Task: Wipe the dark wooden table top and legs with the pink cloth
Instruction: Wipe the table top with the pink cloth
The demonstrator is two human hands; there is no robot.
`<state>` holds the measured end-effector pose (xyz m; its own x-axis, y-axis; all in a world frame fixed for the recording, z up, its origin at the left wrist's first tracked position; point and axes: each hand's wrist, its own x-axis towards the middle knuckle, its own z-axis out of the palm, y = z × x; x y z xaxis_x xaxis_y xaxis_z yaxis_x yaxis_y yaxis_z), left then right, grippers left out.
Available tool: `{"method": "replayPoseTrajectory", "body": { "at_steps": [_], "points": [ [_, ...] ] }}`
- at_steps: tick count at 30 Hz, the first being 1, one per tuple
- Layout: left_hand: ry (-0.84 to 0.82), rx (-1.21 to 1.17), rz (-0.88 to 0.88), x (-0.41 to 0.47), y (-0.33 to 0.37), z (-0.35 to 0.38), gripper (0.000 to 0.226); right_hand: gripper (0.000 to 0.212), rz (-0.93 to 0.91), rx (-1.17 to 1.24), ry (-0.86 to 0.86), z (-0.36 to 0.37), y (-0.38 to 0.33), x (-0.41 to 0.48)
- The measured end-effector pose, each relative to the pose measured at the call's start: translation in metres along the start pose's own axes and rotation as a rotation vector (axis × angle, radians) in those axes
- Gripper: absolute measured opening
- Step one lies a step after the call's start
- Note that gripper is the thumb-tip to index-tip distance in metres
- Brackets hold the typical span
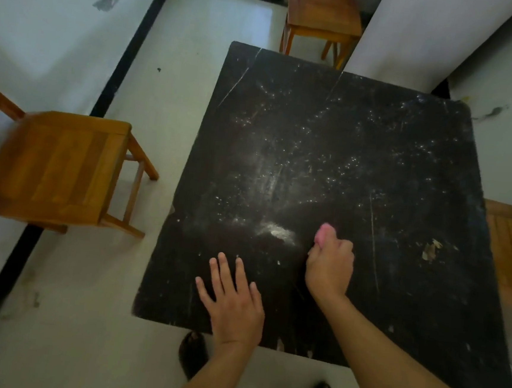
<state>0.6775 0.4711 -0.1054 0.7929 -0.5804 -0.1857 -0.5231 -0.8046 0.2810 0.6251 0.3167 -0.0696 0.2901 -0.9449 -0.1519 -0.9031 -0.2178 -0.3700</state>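
Because the pink cloth [324,232] is wadded inside the clenched right hand [330,263], only a tip showing, near front-centre of the dark tabletop [362,135], strokes likely cover little and skip the white specks [337,170]. Left hand [233,297] lies flat, fingers spread, holding nothing, near the front edge; may smudge it. The table legs are hidden.
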Motion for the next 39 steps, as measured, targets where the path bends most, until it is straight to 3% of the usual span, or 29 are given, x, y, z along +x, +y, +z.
{"method": "replayPoseTrajectory", "body": {
  "at_steps": [3,5,7,9,11,13,16,18,20,22,25,28,32,36,39],
  "points": [
    [-0.008,-0.002,0.188,0.010,-0.038,-0.013,0.055,0.021,-0.217,0.109,-0.245,0.032,-0.086,-0.005],
    [0.044,0.016,0.178,0.027,-0.077,-0.027,0.053,0.025,-0.283,0.286,-0.378,0.039,-0.122,0.005],
    [0.077,0.017,0.088,0.048,-0.114,-0.041,0.053,0.028,-0.181,0.353,-0.246,0.031,-0.125,0.026],
    [0.046,-0.002,0.047,0.059,-0.136,-0.048,0.053,0.025,0.009,0.247,-0.095,0.016,-0.102,0.040],
    [0.010,-0.063,0.052,0.061,-0.141,-0.047,0.052,0.027,0.172,0.055,-0.076,0.005,-0.083,0.034],
    [-0.012,-0.110,0.066,0.058,-0.142,-0.045,0.055,0.032,0.179,-0.018,-0.086,0.016,-0.089,0.018],
    [0.004,-0.139,0.063,0.061,-0.142,-0.044,0.057,0.037,-0.124,0.035,-0.105,0.054,-0.139,0.012],
    [0.010,-0.141,0.069,0.061,-0.142,-0.044,0.057,0.037,-0.381,0.111,-0.329,0.067,-0.177,0.021],
    [0.012,-0.150,0.075,0.060,-0.143,-0.045,0.056,0.032,-0.466,0.238,-0.519,0.065,-0.197,0.030],
    [0.015,-0.155,0.075,0.059,-0.144,-0.046,0.056,0.034,-0.427,0.227,-0.372,0.052,-0.180,0.035],
    [0.013,-0.163,0.074,0.059,-0.144,-0.048,0.057,0.039,-0.096,0.074,-0.081,0.025,-0.107,0.020],
    [0.000,-0.165,0.056,0.059,-0.142,-0.049,0.058,0.041,0.123,-0.039,-0.040,0.025,-0.071,-0.020],
    [0.023,-0.149,0.064,0.059,-0.144,-0.047,0.058,0.023,-0.078,0.019,-0.078,0.068,-0.139,-0.042],
    [0.027,-0.150,0.042,0.059,-0.144,-0.045,0.057,0.037,-0.228,0.222,-0.320,0.094,-0.205,-0.005],
    [0.048,-0.172,0.063,0.059,-0.144,-0.044,0.056,0.034,-0.201,0.250,-0.199,0.061,-0.180,0.018]
  ]
}}
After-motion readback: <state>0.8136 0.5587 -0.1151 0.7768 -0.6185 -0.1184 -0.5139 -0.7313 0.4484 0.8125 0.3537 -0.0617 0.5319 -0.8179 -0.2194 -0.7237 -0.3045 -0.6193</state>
